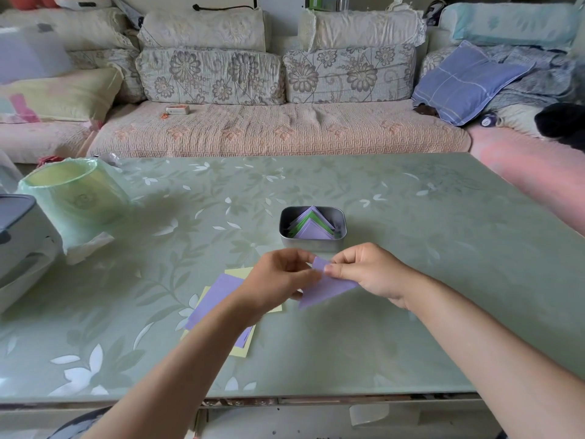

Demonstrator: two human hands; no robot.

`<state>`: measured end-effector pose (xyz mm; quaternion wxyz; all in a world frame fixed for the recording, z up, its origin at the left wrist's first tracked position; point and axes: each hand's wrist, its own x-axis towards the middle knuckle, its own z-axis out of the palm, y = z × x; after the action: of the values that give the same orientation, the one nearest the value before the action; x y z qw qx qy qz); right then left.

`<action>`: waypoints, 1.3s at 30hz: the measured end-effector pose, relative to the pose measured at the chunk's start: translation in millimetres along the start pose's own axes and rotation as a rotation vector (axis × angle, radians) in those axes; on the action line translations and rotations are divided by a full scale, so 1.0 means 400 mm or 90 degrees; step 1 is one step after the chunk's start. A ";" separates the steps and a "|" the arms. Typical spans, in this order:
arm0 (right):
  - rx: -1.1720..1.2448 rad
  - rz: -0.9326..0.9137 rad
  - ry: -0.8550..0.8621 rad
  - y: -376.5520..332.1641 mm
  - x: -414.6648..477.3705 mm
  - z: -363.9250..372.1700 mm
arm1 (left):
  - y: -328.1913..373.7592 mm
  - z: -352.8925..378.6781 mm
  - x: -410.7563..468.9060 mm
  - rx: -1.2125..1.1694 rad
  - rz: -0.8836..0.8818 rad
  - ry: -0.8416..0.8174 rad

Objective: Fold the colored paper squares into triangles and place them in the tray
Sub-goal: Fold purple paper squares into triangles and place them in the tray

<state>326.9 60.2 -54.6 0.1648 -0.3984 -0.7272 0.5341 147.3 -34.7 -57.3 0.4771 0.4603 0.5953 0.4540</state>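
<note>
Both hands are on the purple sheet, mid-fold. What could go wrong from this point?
The purple paper is pinched near one corner by the left hand and right hand, so its edges may misalign and crease crooked. The tray already holds several triangles; another may sit proud or slip out.

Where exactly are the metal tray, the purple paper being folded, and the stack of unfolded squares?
metal tray (313,243): head view, on its near front wall.
purple paper (326,289): head view, on its flat middle.
stack of squares (218,296): head view, on the top purple sheet.
</note>
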 end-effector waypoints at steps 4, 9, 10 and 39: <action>-0.179 0.019 0.043 0.016 0.012 0.028 | -0.038 0.024 0.020 0.201 -0.026 0.111; -0.530 0.000 0.079 0.014 0.014 0.065 | -0.055 0.040 0.036 0.454 -0.014 0.134; -0.553 -0.007 0.082 0.013 0.016 0.071 | -0.057 0.043 0.037 0.481 -0.002 0.136; -0.519 -0.023 0.046 0.002 0.006 0.069 | -0.093 0.004 -0.052 0.696 0.389 -0.100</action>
<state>307.4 44.3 -66.3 0.0286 -0.4366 -0.8800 0.1850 147.3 -61.1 -90.9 0.0638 0.8190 0.5460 0.1646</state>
